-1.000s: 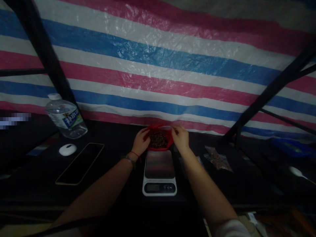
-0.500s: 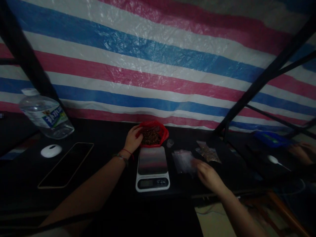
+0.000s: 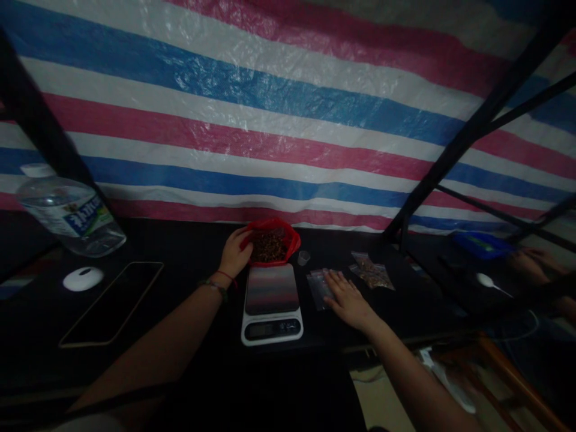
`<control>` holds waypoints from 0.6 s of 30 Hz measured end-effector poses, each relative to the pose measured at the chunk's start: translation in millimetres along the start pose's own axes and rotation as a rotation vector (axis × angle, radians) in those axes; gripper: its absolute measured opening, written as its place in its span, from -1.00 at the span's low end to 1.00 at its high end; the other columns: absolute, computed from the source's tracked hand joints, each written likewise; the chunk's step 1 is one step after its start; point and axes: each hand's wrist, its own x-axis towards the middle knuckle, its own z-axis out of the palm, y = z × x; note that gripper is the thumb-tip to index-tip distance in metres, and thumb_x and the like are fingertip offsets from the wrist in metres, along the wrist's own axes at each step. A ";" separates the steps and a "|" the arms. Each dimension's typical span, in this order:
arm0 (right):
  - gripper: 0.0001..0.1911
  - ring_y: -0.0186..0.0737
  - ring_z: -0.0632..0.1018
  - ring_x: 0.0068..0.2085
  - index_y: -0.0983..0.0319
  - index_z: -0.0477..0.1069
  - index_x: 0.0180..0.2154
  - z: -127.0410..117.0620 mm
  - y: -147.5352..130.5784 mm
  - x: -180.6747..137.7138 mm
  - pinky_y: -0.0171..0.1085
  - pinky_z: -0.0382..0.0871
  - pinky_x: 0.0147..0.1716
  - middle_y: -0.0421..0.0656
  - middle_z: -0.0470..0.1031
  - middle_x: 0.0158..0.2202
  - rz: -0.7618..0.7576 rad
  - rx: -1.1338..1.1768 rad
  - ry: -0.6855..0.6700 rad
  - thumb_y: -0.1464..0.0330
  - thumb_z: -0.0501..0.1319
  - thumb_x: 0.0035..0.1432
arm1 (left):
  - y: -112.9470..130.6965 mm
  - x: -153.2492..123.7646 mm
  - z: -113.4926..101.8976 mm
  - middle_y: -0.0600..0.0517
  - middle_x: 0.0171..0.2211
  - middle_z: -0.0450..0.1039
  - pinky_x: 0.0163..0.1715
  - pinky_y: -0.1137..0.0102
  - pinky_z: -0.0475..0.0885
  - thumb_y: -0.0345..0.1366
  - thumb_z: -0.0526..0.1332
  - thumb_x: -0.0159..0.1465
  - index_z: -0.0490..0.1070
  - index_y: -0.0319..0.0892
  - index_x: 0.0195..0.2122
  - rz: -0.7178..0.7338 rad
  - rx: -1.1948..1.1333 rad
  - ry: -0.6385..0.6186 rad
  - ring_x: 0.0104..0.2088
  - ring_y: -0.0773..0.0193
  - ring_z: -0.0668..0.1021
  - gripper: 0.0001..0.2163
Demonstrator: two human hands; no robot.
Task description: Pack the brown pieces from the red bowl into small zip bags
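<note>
My left hand [image 3: 234, 254] grips the left rim of an open red plastic bag [image 3: 294, 241], which holds small brown, grain-like pieces [image 3: 269, 247]. In front of the bag lies a white digital scale [image 3: 272, 331] with a bare platform. My right hand [image 3: 350, 301] rests with fingers stretched out on a stack of clear zip bags [image 3: 317, 290], covering part of them. Between the red bag and the stack stands a small clear cup [image 3: 303, 258]. Just beyond my right hand, filled zip bags [image 3: 374, 275] with brown contents overlap on the black table.
On the left are a large clear bottle [image 3: 72, 210], a white mouse-like object [image 3: 83, 279] and a phone [image 3: 112, 305]. At far right, another person's hands [image 3: 533, 264] are near a blue tray [image 3: 481, 245] and a white spoon [image 3: 486, 280]. Black metal bars [image 3: 432, 180] frame both sides.
My right hand has moved left and flattened onto the clear zip bags from their right edge. My left hand stays at the red bag. The whole view has shifted slightly.
</note>
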 end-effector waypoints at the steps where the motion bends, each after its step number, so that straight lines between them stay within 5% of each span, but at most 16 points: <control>1: -0.33 0.00 0.00 0.34 0.13 -0.08 0.31 5.6 -0.5 0.5 0.11 -0.01 0.23 -0.05 -0.04 0.35 0.022 -0.023 -0.020 0.06 -0.05 0.25 | 0.7 0.0 -0.3 -0.09 0.05 0.38 0.14 0.09 0.31 -0.35 0.12 0.14 0.47 -0.17 -0.07 0.002 -0.003 -0.003 0.06 0.10 0.43 -0.68; 8: -0.36 0.13 -0.13 0.35 -0.01 -0.11 0.31 3.8 23.4 8.2 0.26 -0.04 0.18 -0.18 -0.15 0.38 0.148 -0.058 0.054 0.03 -0.09 0.25 | 0.8 0.2 0.0 -0.10 0.05 0.37 0.15 0.12 0.30 -0.38 0.12 0.13 0.47 -0.19 -0.07 0.008 -0.033 -0.013 0.07 0.11 0.42 -0.67; 12: -0.33 0.20 0.09 0.29 0.24 0.10 0.25 -17.8 65.3 30.9 0.16 0.12 0.12 0.08 0.03 0.31 0.477 -0.148 0.251 0.07 0.01 0.19 | 1.3 -0.2 0.1 -0.09 0.05 0.37 0.15 0.12 0.30 -0.38 0.13 0.13 0.47 -0.18 -0.06 0.009 -0.048 -0.002 0.07 0.10 0.42 -0.67; 15: -0.32 0.20 0.40 0.09 0.28 0.23 0.18 -30.2 92.9 48.5 0.06 0.29 -0.03 0.17 0.35 0.10 0.628 -0.139 0.113 0.07 0.12 0.10 | 1.7 -0.5 0.4 -0.09 0.05 0.37 0.15 0.13 0.31 -0.38 0.13 0.13 0.47 -0.18 -0.07 0.012 -0.060 0.011 0.07 0.11 0.42 -0.67; 18: -0.56 0.06 0.54 -0.12 0.25 0.43 0.01 -38.5 109.0 61.0 -0.09 0.37 -0.18 0.10 0.52 -0.13 0.624 -0.081 0.017 0.22 0.09 0.13 | 1.1 -0.3 0.8 -0.08 0.05 0.37 0.15 0.13 0.30 -0.39 0.14 0.13 0.47 -0.17 -0.07 0.015 -0.041 0.028 0.07 0.11 0.42 -0.67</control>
